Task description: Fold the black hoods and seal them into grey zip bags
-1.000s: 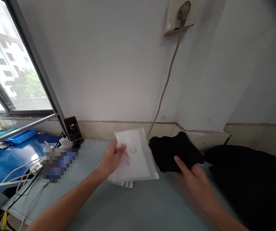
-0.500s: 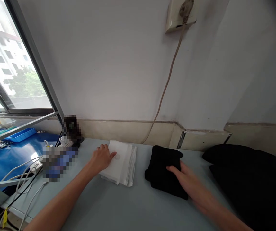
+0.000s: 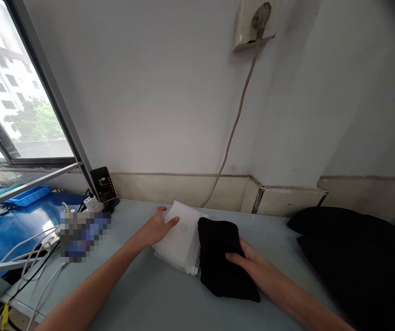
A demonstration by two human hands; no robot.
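Observation:
My left hand (image 3: 156, 227) is at the left edge of a small stack of white translucent zip bags (image 3: 183, 234). Its thumb lies over the top bag, and some of its fingers are hidden at the bag's edge. A folded black cloth item (image 3: 221, 257) is in my right hand (image 3: 252, 264), thumb on top and the other fingers mostly out of sight behind it. The cloth's left edge overlaps the right, zip end of the bags.
A pile of black fabric (image 3: 363, 257) lies on the grey table (image 3: 138, 294) at right. On the left are a phone on a stand (image 3: 103, 185), a power strip with cables (image 3: 50, 238) and a blurred blue item (image 3: 87, 234). A metal frame (image 3: 28, 184) borders a blue table (image 3: 59, 207).
My right hand has brought the black cloth leftward, up against the bags. My left hand has shifted slightly right, and the bags have moved right and turned. The view has shifted a little.

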